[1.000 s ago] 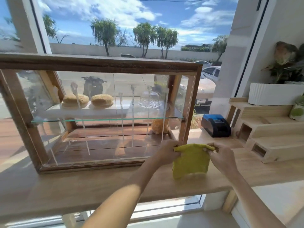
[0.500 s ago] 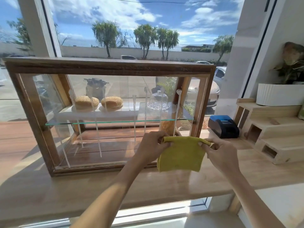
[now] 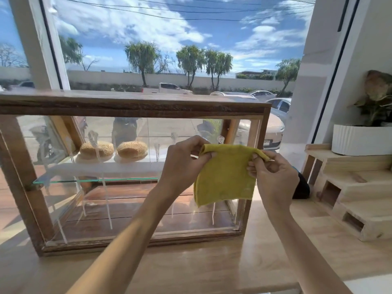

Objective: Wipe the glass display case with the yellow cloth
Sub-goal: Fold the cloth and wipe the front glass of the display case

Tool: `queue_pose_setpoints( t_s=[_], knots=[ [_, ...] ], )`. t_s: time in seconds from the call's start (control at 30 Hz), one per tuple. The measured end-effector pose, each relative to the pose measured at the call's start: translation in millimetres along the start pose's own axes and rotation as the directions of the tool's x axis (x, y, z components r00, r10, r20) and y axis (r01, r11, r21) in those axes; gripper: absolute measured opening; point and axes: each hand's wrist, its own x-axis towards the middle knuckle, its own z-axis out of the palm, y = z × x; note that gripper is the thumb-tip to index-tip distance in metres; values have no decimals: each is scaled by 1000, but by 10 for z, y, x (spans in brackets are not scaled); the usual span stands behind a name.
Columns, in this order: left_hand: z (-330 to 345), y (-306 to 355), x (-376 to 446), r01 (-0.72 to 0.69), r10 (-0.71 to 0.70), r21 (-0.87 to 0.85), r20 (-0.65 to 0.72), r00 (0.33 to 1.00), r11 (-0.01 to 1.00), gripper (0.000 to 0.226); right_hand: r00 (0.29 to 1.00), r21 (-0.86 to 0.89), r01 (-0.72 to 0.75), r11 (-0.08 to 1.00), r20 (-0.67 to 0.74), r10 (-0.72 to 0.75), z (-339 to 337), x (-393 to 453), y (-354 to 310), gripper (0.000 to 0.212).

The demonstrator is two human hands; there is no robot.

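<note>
Cloth (image 3: pixel 226 175) hangs before case (image 3: pixel 135 107) right front glass, top corners pinched by left hand (image 3: pixel 182 160) and right hand (image 3: pixel 273 175). Buns (image 3: pixel 114 149) inside case; wooden steps (image 3: pixel 356 196) right of case on desk (image 3: pixel 212 268).

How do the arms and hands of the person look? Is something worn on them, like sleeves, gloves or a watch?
Both forearms are bare as far as the picture shows; no sleeve comes into view. The left hand and the right hand wear no gloves. No watch, bracelet or ring can be seen on the wrists or fingers. The nails look short and unpainted, though they are small in the picture.
</note>
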Motion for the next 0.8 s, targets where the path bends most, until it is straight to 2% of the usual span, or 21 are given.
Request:
queue_pose_setpoints(
  t_s=[0.2, 0.43, 0.53, 0.63, 0.73, 0.8],
  knots=[
    [61, 18, 214, -68, 75, 71, -99, 992, 995, 12, 982, -49, 179, 983, -61, -181, 251, 181, 8, 22],
    [108, -23, 317, -121, 129, 125, -60, 990, 985, 14, 944, -42, 323, 946, -62, -325, 487, 115, 220, 58],
    [79, -56, 346, -144, 153, 149, -52, 987, 978, 13, 907, -106, 411, 905, -46, -418, 579, 43, 368, 48],
    [20, -67, 376, -187, 204, 184, -76, 976, 965, 19, 895, -253, 429, 867, -7, -445, 658, 27, 468, 42],
    [-55, -54, 437, -289, 330, 287, -105, 938, 913, 23, 892, -361, 417, 834, -15, -452, 723, 44, 455, 47],
    [-115, -45, 506, -354, 425, 387, -115, 898, 852, 22, 891, -375, 416, 828, -15, -455, 766, 42, 449, 49]
  ],
)
